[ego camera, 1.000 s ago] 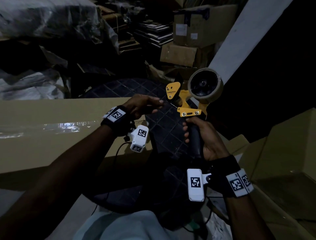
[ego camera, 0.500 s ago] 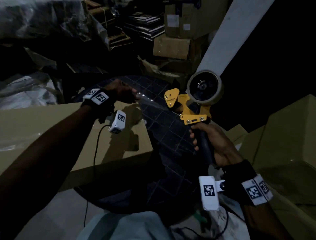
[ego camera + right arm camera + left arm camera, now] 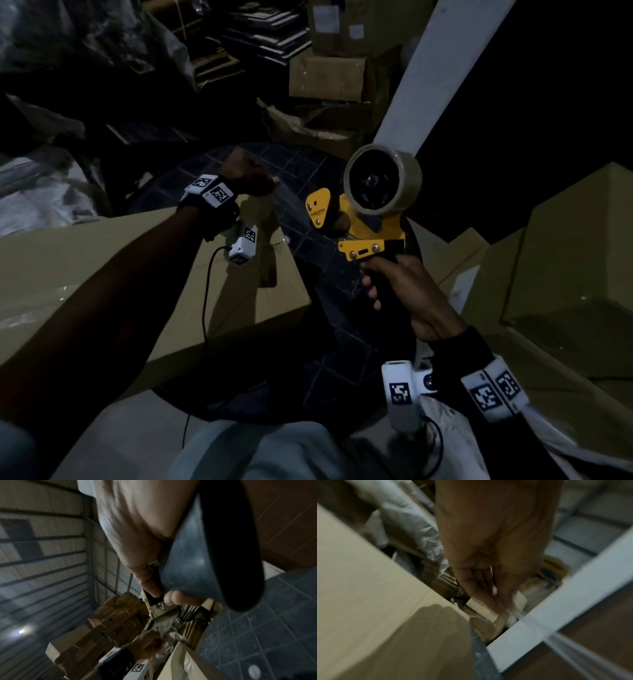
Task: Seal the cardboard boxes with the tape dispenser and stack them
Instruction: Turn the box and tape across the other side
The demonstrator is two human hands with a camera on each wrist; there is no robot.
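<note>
My right hand (image 3: 394, 284) grips the black handle (image 3: 214, 545) of a yellow tape dispenser (image 3: 359, 219) that carries a roll of clear tape (image 3: 383, 180), held upright in the air. My left hand (image 3: 251, 178) pinches the free end of the tape. A clear strip of tape (image 3: 291, 195) stretches from it to the dispenser; in the left wrist view the strip (image 3: 565, 642) runs off to the lower right. Below my left arm lies a long cardboard box (image 3: 85, 274), its far right corner under my left wrist. A strip of clear tape shines on its top.
More cardboard boxes (image 3: 565, 267) stand at the right. Stacked cartons (image 3: 335, 68) and plastic-wrapped bundles (image 3: 44, 192) crowd the back and left. A white post (image 3: 442, 68) rises behind the dispenser. The dark tiled floor (image 3: 329, 260) shows between the boxes.
My left hand has pulled the tape end away from the dispenser, up and to the left, over the box's far corner. The right hand stays on the handle.
</note>
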